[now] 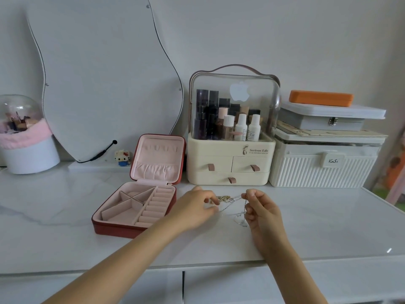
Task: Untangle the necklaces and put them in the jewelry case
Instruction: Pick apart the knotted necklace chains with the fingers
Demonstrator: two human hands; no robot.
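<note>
Head view: necklaces (228, 199) stretched left-right between 2 hands.

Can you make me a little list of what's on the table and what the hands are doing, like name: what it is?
necklaces: gold and silver chains tangled together on the table, between the hands
left hand: grip pinching the tangle
right hand: grip pinching a silver chain
jewelry case: red outside, pink inside, lid open, left of the hands
case contents: no necklace in it yet
table: white marble look

Jewelry case (116, 229) red, pink lining; necklaces (228, 199) gold, silver; table (65, 205) white marble.
</note>
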